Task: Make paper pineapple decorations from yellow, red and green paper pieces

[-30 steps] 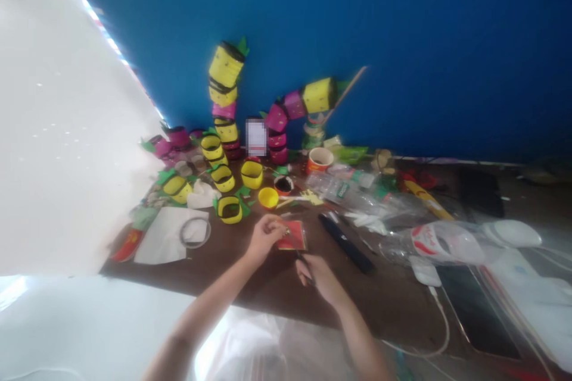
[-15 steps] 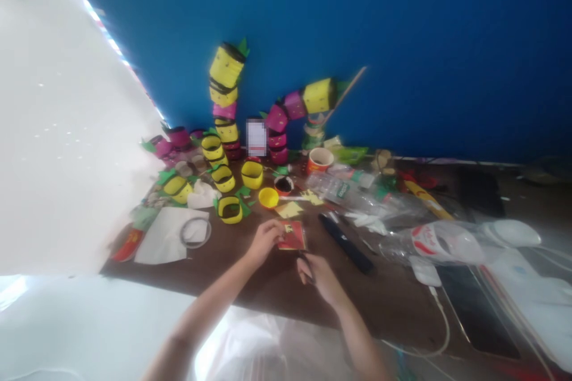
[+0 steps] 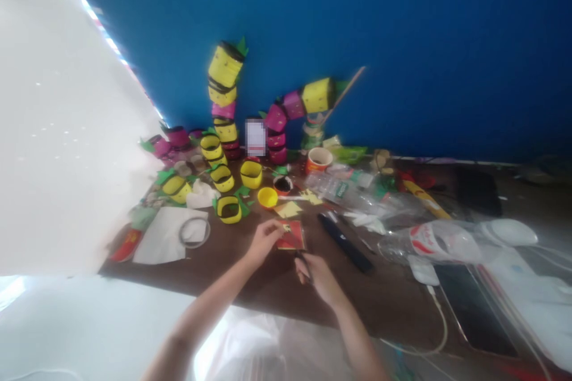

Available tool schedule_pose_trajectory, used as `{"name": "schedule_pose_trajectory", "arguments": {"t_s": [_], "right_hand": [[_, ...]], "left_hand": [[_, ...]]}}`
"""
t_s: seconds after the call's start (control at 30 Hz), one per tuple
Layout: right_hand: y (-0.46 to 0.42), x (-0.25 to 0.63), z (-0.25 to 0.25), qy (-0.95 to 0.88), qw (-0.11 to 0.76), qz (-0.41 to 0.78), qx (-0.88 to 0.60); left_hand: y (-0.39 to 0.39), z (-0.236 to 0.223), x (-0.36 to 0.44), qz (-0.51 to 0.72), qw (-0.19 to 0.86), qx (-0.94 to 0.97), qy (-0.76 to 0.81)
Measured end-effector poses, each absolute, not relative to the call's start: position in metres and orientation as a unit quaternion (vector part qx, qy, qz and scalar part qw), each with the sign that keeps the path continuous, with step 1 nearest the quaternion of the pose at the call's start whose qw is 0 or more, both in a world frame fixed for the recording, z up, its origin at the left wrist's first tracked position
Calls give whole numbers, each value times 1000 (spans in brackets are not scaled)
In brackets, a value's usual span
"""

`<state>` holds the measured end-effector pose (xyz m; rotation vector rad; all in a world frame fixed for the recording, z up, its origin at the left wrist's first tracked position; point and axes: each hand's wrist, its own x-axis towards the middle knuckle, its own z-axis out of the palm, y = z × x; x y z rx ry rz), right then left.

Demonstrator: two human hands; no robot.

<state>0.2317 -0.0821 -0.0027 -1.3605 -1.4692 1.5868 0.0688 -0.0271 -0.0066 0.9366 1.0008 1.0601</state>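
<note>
Between my hands, on the brown table (image 3: 263, 274), is a flat red card (image 3: 292, 240) with a small pale yellow piece on its upper part. The fingers of my left hand (image 3: 265, 239) are pinched at the card's left edge. My right hand (image 3: 315, 271) is closed around a slim dark tool (image 3: 304, 261) just below the card's lower right corner; its kind is too blurred to tell. Beyond the card lie pale yellow scraps (image 3: 288, 209). A small yellow cup (image 3: 267, 197) and a small cup of dark contents (image 3: 283, 184) stand behind them.
Yellow cup-shaped crafts (image 3: 229, 209) with green leaves stand at back left. White paper (image 3: 163, 235) bears a roll of tape (image 3: 195, 231). Rightward are a long black case (image 3: 345, 243), plastic bottles (image 3: 440, 241), a phone (image 3: 476, 309) and a white cable (image 3: 444, 324). A blue wall (image 3: 402, 41) rises behind.
Both hands stay nearly in place around the red card. The whole view shifts very slightly; nothing is visibly taken up or let go.
</note>
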Motion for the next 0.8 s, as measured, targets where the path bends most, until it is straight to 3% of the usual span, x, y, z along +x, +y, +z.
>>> {"name": "schedule_pose_trajectory", "arguments": {"t_s": [0.8], "right_hand": [[-81,233,3,-571,267,591,-503]], "left_hand": [[-27,6,69,455,617,448,459]]}}
